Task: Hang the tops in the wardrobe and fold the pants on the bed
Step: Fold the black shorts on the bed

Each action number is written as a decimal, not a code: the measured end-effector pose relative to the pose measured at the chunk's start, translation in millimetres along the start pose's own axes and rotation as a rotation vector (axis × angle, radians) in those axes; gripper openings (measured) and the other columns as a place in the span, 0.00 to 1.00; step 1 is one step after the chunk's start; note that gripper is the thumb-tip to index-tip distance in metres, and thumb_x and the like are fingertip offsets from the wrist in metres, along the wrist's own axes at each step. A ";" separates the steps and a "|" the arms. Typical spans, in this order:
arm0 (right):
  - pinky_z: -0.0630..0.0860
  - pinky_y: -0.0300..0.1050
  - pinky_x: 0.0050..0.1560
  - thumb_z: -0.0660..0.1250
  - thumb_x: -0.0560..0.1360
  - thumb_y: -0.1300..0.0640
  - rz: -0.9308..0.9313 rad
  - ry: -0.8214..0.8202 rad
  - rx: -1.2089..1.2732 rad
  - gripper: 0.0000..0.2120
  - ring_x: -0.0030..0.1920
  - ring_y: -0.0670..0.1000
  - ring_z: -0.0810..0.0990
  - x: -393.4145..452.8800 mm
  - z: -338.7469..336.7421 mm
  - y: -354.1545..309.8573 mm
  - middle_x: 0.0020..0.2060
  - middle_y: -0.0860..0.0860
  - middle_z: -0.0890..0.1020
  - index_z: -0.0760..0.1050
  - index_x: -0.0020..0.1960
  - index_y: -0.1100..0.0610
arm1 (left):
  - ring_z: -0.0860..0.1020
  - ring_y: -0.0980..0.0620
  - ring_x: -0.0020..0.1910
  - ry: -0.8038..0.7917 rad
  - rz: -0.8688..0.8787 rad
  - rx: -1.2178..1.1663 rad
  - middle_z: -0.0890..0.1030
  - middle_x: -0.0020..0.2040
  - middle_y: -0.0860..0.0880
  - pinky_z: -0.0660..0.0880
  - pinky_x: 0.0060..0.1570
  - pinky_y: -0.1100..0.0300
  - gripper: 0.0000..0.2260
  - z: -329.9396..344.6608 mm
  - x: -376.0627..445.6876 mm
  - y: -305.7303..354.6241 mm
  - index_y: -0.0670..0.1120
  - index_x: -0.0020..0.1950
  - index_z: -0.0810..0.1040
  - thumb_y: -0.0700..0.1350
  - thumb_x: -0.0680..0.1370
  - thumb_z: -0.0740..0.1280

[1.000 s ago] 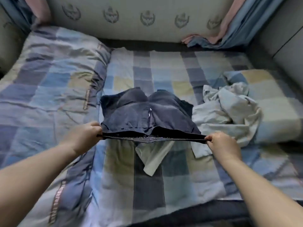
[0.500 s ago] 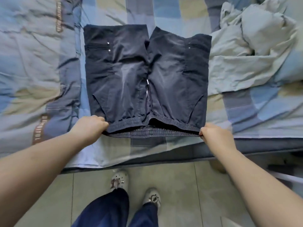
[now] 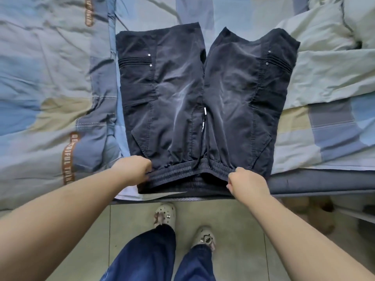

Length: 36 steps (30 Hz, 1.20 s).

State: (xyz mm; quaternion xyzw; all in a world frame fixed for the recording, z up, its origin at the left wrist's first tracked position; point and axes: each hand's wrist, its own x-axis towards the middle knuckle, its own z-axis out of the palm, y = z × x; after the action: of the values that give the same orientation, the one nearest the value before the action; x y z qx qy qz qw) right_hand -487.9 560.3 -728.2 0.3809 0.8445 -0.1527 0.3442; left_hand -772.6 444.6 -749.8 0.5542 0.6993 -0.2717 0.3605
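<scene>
Dark shorts [image 3: 203,102] are lying spread flat on the bed [image 3: 50,88], legs pointing away and the elastic waistband [image 3: 188,175] sitting at the near edge, just above the floor [image 3: 243,230]. The left hand [image 3: 132,171] is gripping the waistband's left end with curled fingers; the right hand [image 3: 248,185] is pinching it closer to the right corner. A pale top [image 3: 324,57] is lying crumpled beside the shorts, touching their right leg. Judging by the layout, the person is working on the folding step, with the smoothing nearly done. The next move is probably calling for one side to be carried over the other along the centre seam, keeping both legs aligned.
</scene>
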 end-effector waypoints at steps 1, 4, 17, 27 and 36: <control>0.72 0.47 0.45 0.60 0.79 0.48 -0.044 0.025 0.044 0.11 0.54 0.55 0.78 6.2 -6.7 -14.9 0.54 0.51 0.75 0.75 0.57 0.52 | 0.75 0.48 0.47 0.038 -0.023 -0.078 0.78 0.52 0.50 0.74 0.43 0.57 0.07 -4.7 4.1 -7.6 0.51 0.53 0.76 0.48 0.77 0.62; 0.73 0.49 0.49 0.59 0.79 0.49 -0.168 0.049 0.191 0.13 0.55 0.56 0.77 27.0 -24.8 -61.8 0.55 0.52 0.75 0.74 0.59 0.53 | 0.76 0.49 0.53 0.107 -0.089 -0.273 0.79 0.56 0.50 0.72 0.46 0.58 0.11 -24.6 20.3 -31.4 0.50 0.58 0.76 0.51 0.78 0.64; 0.70 0.52 0.55 0.57 0.78 0.59 -0.307 -0.245 0.371 0.26 0.67 0.60 0.61 126.5 -47.3 -231.8 0.76 0.58 0.41 0.58 0.73 0.45 | 0.76 0.48 0.55 0.276 -0.242 -0.761 0.71 0.68 0.46 0.71 0.47 0.63 0.27 -85.7 114.5 -120.5 0.50 0.74 0.63 0.44 0.77 0.67; 0.68 0.48 0.54 0.52 0.80 0.62 -0.160 -0.312 0.288 0.23 0.68 0.57 0.59 149.7 -36.9 -268.0 0.75 0.59 0.35 0.56 0.75 0.55 | 0.70 0.55 0.31 0.363 -0.423 -1.379 0.78 0.42 0.48 0.67 0.23 0.71 0.16 -101.1 151.8 -134.9 0.46 0.57 0.80 0.35 0.76 0.59; 0.69 0.42 0.62 0.61 0.78 0.43 -0.032 -0.040 0.851 0.27 0.66 0.47 0.67 109.0 -53.4 -241.7 0.71 0.43 0.58 0.58 0.74 0.47 | 0.79 0.49 0.52 0.542 -0.333 -1.295 0.80 0.56 0.48 0.75 0.49 0.61 0.17 -135.5 151.5 -126.7 0.50 0.63 0.78 0.40 0.75 0.63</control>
State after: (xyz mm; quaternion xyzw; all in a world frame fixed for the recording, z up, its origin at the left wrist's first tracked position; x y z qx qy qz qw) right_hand -745.2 486.4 -767.0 0.4727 0.7052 -0.5003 0.1701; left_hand -942.2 607.8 -794.1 0.1630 0.8601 0.2933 0.3842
